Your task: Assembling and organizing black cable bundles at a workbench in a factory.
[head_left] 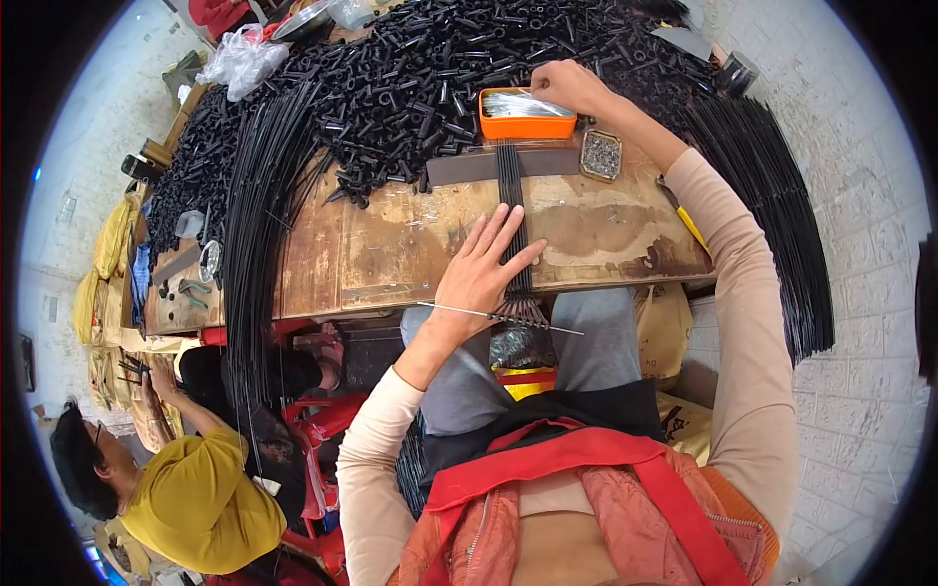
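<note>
My left hand [489, 262] lies flat, fingers spread, on a flat row of thin black rods [509, 186] at the table's front edge. Below my left wrist, a thin metal rod [557, 328] crosses the loose ends of the row, over my lap. The far end of the row lies on a dark grey strip [454, 170]. Farther back, my right hand [570, 86] is at the right end of an orange box [529, 127] holding thin silvery wires or pins [518, 104]. Its fingers are closed in a pinch; what they hold, if anything, is hidden.
A small tin of metal bits [600, 156] stands right of the orange box. Black tubular parts [410, 78] are heaped behind it. Long black rod bundles [259, 215] hang over the edge at left and right. A yellow-handled tool [690, 223] lies right. A co-worker [200, 488] sits at left.
</note>
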{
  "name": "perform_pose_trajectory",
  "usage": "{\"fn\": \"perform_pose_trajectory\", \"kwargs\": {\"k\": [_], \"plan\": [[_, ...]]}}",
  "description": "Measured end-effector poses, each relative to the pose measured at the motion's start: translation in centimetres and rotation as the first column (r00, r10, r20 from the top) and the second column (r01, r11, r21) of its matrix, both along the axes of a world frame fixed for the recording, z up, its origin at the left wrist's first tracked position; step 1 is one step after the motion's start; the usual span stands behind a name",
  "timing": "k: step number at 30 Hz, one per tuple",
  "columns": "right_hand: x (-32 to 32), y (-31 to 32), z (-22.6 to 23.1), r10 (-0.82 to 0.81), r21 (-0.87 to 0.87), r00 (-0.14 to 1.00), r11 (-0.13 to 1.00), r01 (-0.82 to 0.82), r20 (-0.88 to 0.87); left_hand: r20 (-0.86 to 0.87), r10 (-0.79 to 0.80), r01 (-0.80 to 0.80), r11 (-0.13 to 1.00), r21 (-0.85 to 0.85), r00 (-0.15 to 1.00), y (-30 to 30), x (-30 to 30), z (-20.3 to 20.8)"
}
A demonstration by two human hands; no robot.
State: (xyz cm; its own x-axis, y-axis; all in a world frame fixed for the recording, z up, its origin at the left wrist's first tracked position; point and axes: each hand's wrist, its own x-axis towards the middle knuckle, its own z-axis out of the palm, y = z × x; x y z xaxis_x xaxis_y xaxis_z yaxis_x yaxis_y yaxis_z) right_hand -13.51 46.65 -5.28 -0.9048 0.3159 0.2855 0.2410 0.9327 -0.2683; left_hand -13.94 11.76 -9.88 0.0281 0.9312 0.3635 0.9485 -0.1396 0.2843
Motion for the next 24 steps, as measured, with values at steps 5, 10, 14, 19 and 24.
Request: {"fn": "perform_pose_trajectory", "kwargs": {"k": [5, 10, 14, 19, 24], "plan": [[1.6, -3.0, -0.3, 0.106, 0.172, 0.983, 0.982, -0.080, -0.147, -0.077, 0.012, -0.013, 1.000, -0.004, 0.997, -0.6, 0.0, -0.1], [1.2, -3.2, -0.4, 0.186, 0.205, 0.969, 0.967, -0.151, -0.165, -0.132, 0.013, -0.014, 1.000, -0.009, 0.991, -0.7, 0.0, -0.2], [2.3, -4.7, -0.5, 0.295, 0.182, 0.945, 0.946, -0.269, -0.139, -0.118, 0.005, -0.006, 1.000, -0.010, 0.993, -0.6, 0.2, -0.3], [5.8, -7.3, -1.7, 0.351, 0.130, 0.934, 0.931, -0.342, -0.058, -0.103, 0.005, -0.007, 1.000, -0.017, 0.995, -1.4, 0.1, -0.5], [6.5, -7.3, -1.5, 0.354, 0.120, 0.935, 0.929, -0.350, -0.014, -0.100, 0.005, -0.006, 1.000, -0.003, 0.995, -1.0, 0.2, -0.7]]}}
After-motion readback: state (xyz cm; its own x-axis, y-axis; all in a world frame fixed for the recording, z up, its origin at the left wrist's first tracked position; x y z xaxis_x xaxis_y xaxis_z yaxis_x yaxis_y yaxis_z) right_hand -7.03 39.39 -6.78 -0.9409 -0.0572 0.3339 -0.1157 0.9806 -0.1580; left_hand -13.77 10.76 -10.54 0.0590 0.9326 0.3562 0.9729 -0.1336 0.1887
